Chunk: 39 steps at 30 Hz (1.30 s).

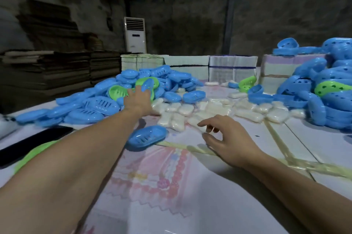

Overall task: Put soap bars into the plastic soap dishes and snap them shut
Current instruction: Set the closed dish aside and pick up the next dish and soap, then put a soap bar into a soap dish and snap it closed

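My left hand [137,100] is stretched far forward with fingers spread, its fingertips at a blue soap dish half [147,85] in the big pile of blue and green dishes [99,104]. Whether it grips that piece is unclear. My right hand [226,139] hovers low over the table with fingers loosely curled and apart, just in front of a spread of white wrapped soap bars [205,112]. It holds nothing. A single blue ridged dish tray [146,136] lies on the table between my two arms.
A second heap of blue and green dish lids [327,96] rises at the right. Bundled paper stacks [232,68] line the table's far edge. A black phone [32,142] and a green dish piece [32,154] lie at the left, partly under my forearm.
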{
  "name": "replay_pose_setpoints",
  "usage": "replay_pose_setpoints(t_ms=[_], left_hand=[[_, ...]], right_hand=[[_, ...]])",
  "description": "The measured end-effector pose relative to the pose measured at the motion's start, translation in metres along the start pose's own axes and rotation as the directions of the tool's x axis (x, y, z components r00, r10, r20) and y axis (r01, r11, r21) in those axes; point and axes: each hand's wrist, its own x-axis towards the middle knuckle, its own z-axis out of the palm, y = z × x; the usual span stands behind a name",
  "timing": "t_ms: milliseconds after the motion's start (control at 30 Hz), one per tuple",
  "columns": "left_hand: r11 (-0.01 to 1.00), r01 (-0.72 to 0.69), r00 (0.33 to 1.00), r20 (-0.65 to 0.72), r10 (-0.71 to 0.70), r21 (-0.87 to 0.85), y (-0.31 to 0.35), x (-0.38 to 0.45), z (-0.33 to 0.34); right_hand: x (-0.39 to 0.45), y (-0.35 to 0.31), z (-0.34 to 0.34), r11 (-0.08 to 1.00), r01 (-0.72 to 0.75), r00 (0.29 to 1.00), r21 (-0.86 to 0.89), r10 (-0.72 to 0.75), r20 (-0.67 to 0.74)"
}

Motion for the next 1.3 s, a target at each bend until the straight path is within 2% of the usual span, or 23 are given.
replay_pose_setpoints(t_ms=[100, 200, 267, 400, 600, 667, 733, 800, 867, 900, 967, 1033, 1067, 1100, 1167, 1200, 1233, 1300], left_hand=[[0.957, -0.024, 0.999, 0.035, 0.015, 0.290, -0.026, 0.014, 0.012], [0.902, -0.090, 0.991, 0.131, 0.038, 0.422, -0.036, 0.027, 0.018], [0.870, -0.102, 0.989, 0.146, 0.035, 0.483, -0.040, 0.034, 0.021], [0.784, -0.133, 0.989, 0.031, 0.143, 0.607, -0.047, 0.037, 0.032], [0.768, -0.193, 0.952, -0.071, 0.296, 0.610, -0.053, 0.037, 0.016], [0.797, -0.223, 0.933, -0.115, 0.342, 0.562, -0.044, 0.036, 0.001], [0.856, -0.266, 0.899, -0.206, 0.386, 0.444, -0.030, 0.032, -0.011], [0.928, -0.308, 0.864, -0.347, 0.366, 0.210, -0.012, 0.021, -0.020], [0.940, -0.305, 0.888, -0.403, 0.222, -0.154, 0.010, 0.004, -0.031], [0.888, -0.274, 0.922, -0.365, 0.133, -0.368, 0.023, -0.006, -0.037], [0.680, -0.182, 0.972, -0.233, 0.017, -0.710, 0.050, -0.028, -0.042], [0.496, -0.072, 0.995, -0.097, -0.025, -0.866, 0.075, -0.045, -0.042], [0.370, 0.021, 0.999, 0.006, -0.043, -0.929, 0.084, -0.052, -0.041], [0.189, 0.139, 0.990, 0.133, -0.043, -0.972, 0.093, -0.059, -0.041], [-0.226, 0.358, 0.933, 0.358, 0.042, -0.906, 0.106, -0.076, -0.041], [-0.378, 0.414, 0.908, 0.408, 0.099, -0.828, 0.109, -0.083, -0.040], [-0.485, 0.437, 0.894, 0.424, 0.144, -0.757, 0.112, -0.087, -0.038], [-0.628, 0.455, 0.878, 0.435, 0.200, -0.631, 0.112, -0.091, -0.033]], right_hand=[[0.000, 0.003, 0.000, 1.000, 0.018, 1.000, -0.016, -0.018, 0.025], [0.001, 0.006, 0.002, 1.000, 0.021, 0.999, -0.017, -0.020, 0.046], [0.002, 0.008, 0.003, 1.000, 0.021, 0.998, -0.018, -0.020, 0.054], [0.001, 0.010, 0.003, 1.000, -0.003, 0.999, 0.000, 0.003, 0.054], [0.002, 0.011, 0.001, 0.999, -0.037, 0.999, 0.036, 0.036, 0.039], [0.001, 0.011, -0.001, 0.997, -0.059, 0.998, 0.049, 0.057, 0.035], [-0.001, 0.012, -0.004, 0.994, -0.081, 0.997, 0.070, 0.080, 0.021], [-0.002, 0.012, -0.006, 0.991, -0.096, 0.995, 0.089, 0.096, 0.002], [-0.003, 0.014, -0.009, 0.987, -0.119, 0.992, 0.104, 0.123, -0.033], [-0.003, 0.016, -0.010, 0.984, -0.134, 0.989, 0.114, 0.141, -0.049], [-0.004, 0.020, -0.011, 0.976, -0.166, 0.981, 0.138, 0.178, -0.075], [-0.005, 0.023, -0.012, 0.971, -0.191, 0.974, 0.146, 0.206, -0.095], [-0.005, 0.025, -0.012, 0.970, -0.200, 0.971, 0.139, 0.215, -0.102], [-0.005, 0.028, -0.012, 0.970, -0.208, 0.969, 0.129, 0.222, -0.107], [-0.005, 0.032, -0.013, 0.967, -0.227, 0.965, 0.113, 0.239, -0.109], [-0.005, 0.034, -0.013, 0.966, -0.237, 0.962, 0.107, 0.249, -0.110], [-0.004, 0.036, -0.013, 0.964, -0.247, 0.960, 0.096, 0.257, -0.112], [-0.003, 0.039, -0.012, 0.963, -0.262, 0.957, 0.065, 0.268, -0.110]])
